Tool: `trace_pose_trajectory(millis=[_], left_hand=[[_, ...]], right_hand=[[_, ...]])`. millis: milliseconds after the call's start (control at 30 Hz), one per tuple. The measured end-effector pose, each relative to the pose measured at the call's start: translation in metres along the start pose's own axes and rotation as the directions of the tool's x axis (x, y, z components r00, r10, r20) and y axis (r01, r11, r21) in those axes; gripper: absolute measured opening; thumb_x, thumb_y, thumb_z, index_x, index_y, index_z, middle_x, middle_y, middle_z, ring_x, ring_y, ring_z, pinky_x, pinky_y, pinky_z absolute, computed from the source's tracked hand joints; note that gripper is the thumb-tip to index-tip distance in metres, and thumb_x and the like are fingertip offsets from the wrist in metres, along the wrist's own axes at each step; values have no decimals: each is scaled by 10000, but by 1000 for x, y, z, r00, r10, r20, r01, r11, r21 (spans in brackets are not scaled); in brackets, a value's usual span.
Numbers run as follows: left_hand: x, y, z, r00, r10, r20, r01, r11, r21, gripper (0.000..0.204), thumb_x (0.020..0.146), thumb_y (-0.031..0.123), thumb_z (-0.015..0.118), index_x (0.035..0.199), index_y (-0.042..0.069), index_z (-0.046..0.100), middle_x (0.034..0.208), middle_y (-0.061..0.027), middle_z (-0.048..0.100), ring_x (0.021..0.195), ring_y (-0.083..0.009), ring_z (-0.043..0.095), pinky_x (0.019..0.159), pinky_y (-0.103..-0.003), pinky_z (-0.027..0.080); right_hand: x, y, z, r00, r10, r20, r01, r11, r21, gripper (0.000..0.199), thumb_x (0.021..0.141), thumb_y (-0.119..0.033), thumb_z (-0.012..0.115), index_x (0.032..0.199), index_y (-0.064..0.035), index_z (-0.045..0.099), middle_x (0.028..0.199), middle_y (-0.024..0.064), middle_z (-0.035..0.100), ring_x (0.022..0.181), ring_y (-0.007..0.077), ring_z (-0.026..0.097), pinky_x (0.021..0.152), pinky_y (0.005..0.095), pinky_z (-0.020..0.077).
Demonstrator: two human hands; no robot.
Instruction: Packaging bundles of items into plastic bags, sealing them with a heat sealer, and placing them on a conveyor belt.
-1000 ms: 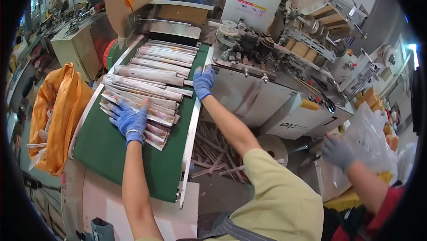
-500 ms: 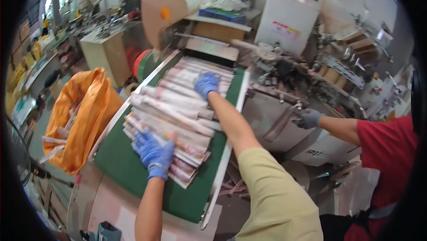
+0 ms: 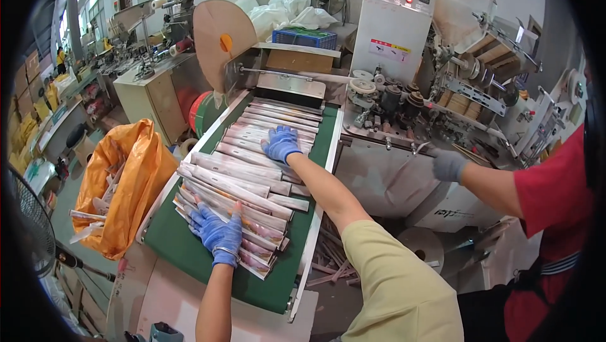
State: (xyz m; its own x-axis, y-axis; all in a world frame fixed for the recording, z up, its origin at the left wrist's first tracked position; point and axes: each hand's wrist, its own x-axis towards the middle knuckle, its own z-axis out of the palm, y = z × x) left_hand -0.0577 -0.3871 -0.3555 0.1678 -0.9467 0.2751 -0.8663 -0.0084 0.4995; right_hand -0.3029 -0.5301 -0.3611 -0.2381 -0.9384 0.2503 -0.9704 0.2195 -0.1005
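Long, narrow, printed packets (image 3: 252, 171) lie in overlapping rows across a green conveyor belt (image 3: 170, 241). Gloved in blue, my left hand (image 3: 218, 233) rests on the near end of the pile, fingers spread and thumb apart. Farther up the belt, my right hand (image 3: 281, 144), also blue-gloved, lies palm down on the packets with its fingers fanned out. The near packets are heaped on one another, while those by the machine's outlet (image 3: 290, 86) lie more evenly side by side.
An orange sack (image 3: 129, 178) with scraps stands left of the belt, beside a fan (image 3: 28, 222). Right of it, a co-worker's grey-gloved hand (image 3: 449, 165) is near machine rollers (image 3: 391, 99). A control cabinet (image 3: 388, 32) rises behind; loose strips (image 3: 331, 260) lie below.
The view has shifted slightly. My right hand has slid a little toward me over the packets; my left hand stays on the near pile. The co-worker's hand has moved slightly.
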Motion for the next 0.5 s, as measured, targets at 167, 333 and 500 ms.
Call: trace_pose_trajectory(millis=[167, 333, 500], left_hand=[[14, 13, 22, 997, -7, -76, 1, 996, -84, 1000, 661, 580, 618, 1374, 55, 153, 1341, -297, 212, 1253, -422, 209, 1043, -488, 125], [28, 29, 44, 983, 16, -184, -36, 994, -107, 960, 667, 584, 608, 1360, 55, 204, 1330, -278, 239, 1241, -415, 228, 1036, -483, 150], [30, 29, 35, 986, 22, -163, -37, 995, -89, 890, 716, 529, 601, 1339, 5, 242, 1353, -269, 235, 1267, -378, 226, 1040, -430, 187]], right_hand=[[-3, -2, -15, 996, -83, 30, 83, 997, 6, 523, 825, -485, 398, 1019, -47, 606, 1071, 170, 556, 1029, 305, 500, 884, 416, 373], [-10, -1, -22, 989, -144, 18, 143, 988, 64, 501, 837, -478, 395, 844, -48, 653, 888, 191, 614, 852, 322, 585, 758, 415, 450], [-14, -5, -20, 979, -202, 39, 199, 978, 66, 494, 848, -469, 389, 782, -53, 648, 822, 186, 620, 792, 318, 598, 712, 419, 460]])
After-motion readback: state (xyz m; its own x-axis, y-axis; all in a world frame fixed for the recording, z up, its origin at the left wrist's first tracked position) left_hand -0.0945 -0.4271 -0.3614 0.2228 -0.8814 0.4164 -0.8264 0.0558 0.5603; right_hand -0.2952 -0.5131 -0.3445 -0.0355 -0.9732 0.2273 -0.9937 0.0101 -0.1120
